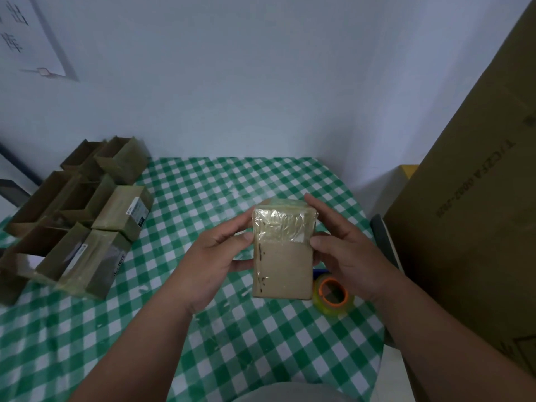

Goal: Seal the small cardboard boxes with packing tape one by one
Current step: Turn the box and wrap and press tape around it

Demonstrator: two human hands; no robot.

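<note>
Above the middle of the table, a small cardboard box (pixel 282 250) is being held upright between two hands, clear of the green checked cloth (pixel 203 198). Its upper part is carrying wrinkled clear tape (pixel 282 226) that is folding over the top edge. The left hand (pixel 216 264) is gripping the left side, thumb on the front face and fingers curled behind. The right hand (pixel 346 250) is gripping the right side, thumb on the front edge, fingers reaching round the back. The box is likely light and fairly stiff, the taped part slick, so the bare cardboard sides look the surest hold. A tape roll (pixel 333 294) with an orange core is lying on the cloth just below the right hand. More small boxes (pixel 78 221), several open-topped, are sitting in a group at far left. A large carton (pixel 475 213) is standing at right.
</note>
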